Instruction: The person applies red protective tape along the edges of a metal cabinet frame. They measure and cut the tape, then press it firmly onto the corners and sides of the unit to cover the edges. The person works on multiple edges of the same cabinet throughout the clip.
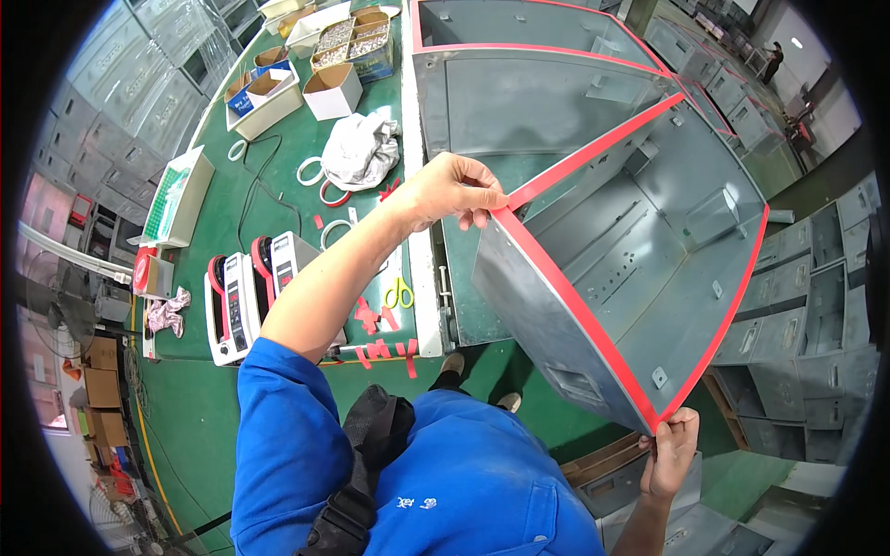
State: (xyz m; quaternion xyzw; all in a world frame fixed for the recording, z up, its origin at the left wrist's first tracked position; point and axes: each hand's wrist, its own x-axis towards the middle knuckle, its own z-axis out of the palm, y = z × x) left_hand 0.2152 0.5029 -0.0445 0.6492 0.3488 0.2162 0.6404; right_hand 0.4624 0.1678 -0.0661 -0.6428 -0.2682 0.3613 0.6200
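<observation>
A grey sheet-metal box [681,241], open on the side toward me, stands tilted at the table's right end. Red tape [593,334] runs along its rim. At the rim's upper left corner my left hand [456,192] is closed, thumb on the tape and fingers bent round the edge. My right hand [671,454] pinches the lowest corner of the same rim, its thumb and fingers around the taped edge. The box's underside and what bears its weight are hidden.
More red-taped metal boxes [547,102] stand behind. On the green table [278,185] lie tape dispensers [239,306], yellow scissors [399,295], tape rolls [310,170], red tape strips [380,350], a white cloth [360,153] and parts bins [352,46]. Stacked cabinets [807,324] line the right.
</observation>
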